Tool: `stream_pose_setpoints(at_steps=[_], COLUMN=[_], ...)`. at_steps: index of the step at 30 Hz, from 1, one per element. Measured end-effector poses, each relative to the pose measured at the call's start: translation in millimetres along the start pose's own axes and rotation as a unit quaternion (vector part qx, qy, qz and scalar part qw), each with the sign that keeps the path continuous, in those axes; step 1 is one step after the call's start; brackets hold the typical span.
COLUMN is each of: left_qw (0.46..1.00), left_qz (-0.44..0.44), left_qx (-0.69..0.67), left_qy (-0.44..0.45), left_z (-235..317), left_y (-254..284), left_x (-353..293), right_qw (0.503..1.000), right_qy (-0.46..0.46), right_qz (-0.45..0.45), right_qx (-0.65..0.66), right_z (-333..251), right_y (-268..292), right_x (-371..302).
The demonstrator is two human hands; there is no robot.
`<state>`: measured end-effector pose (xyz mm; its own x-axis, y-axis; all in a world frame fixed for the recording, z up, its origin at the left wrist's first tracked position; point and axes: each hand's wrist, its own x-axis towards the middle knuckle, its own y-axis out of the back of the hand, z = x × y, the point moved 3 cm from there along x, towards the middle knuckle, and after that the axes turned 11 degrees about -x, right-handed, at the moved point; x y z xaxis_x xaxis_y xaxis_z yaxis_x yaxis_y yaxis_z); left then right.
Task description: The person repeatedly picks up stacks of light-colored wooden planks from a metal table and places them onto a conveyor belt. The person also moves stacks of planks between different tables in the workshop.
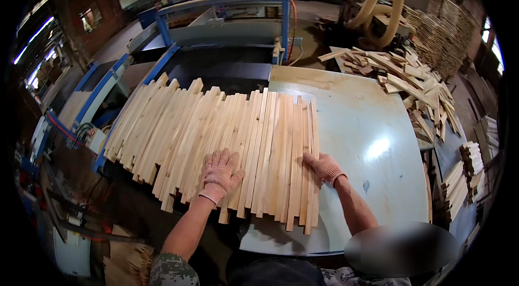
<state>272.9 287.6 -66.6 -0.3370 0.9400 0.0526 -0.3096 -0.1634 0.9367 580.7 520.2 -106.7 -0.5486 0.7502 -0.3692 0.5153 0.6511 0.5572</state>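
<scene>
A wide row of pale wooden strips (216, 135) lies side by side in front of me, with uneven ends. The row spans from the dark machine bed on the left onto a pale, smooth tabletop (367, 178). My left hand (220, 173), in a pinkish knit glove, rests flat on top of the strips, fingers stretched out. At the row's right edge, my gloved right hand (323, 167) is closed against the outermost strips. Its thumb lies over their top, and the other fingers are partly hidden.
A blue-framed machine (227, 32) stands beyond the strips. Loose wood offcuts (411, 81) are heaped at the far right, near tan hoses (378, 10) and stacked boards (446, 32). More strips (455, 191) lie farther down the right side.
</scene>
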Motion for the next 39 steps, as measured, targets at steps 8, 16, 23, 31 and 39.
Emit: stream_pose_setpoints(at_steps=[8, 16, 23, 31, 39], left_qw=[1.0, 0.997, 0.997, 0.999, 0.998], left_qz=[0.001, 0.05, 0.054, 0.008, -0.024], left_qx=[-0.003, -0.04, -0.035, -0.001, -0.031], left_qy=[0.003, -0.031, -0.043, -0.031, -0.041], left_z=[11.5, 8.4, 4.5, 1.8, -9.7], left_y=[20.4, 19.6, 17.0, 11.9, 29.5], left_x=[-6.0, -10.0, -10.7, -6.7, -12.0], right_qw=[0.898, 0.904, 0.876, 0.881, 0.88], right_qy=[-0.025, 0.051, 0.044, 0.041, 0.024], right_qz=[0.239, 0.198, 0.284, 0.292, 0.283], right_qx=[-0.369, -0.376, -0.386, -0.371, -0.38], right_z=[-121.0, -192.5, -200.6, -182.5, -175.8], right_y=[8.3, -126.1, -137.5, -111.2, -101.0], right_x=[-61.2, -22.2, 0.6, -5.2, 5.4])
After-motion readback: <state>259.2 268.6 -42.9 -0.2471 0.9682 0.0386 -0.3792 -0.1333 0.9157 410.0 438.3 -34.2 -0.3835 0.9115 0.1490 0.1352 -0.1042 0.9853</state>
